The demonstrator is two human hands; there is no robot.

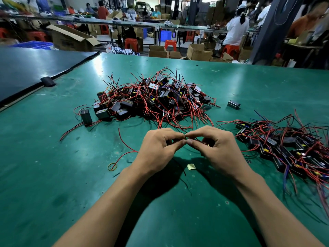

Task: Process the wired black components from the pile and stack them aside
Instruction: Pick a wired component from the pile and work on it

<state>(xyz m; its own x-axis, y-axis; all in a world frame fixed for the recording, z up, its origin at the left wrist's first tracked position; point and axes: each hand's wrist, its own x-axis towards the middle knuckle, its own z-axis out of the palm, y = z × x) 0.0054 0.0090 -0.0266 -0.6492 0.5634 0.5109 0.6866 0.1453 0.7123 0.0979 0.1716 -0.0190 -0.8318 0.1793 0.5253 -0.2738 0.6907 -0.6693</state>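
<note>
**Ana:** Which step was in hand?

**Ben:** Working a single piece. The left hand pinched a thin wire between thumb and forefinger. The right hand pinched the same wire, tip to tip with the left. Its other fingers curled round a black component, mostly hidden. What was being done to the wire, I couldn't tell.

**Ana:** And the rest?

**Ben:** The big pile lay on the desk beyond the fingers, well apart. The finished heap lay to their right.

**Ana:** What did the next move call for?

**Ben:** I'd say finishing the wire, then carrying the piece right without snagging the heap's red leads. After that, a reach forward for another, since plenty was left.
</note>
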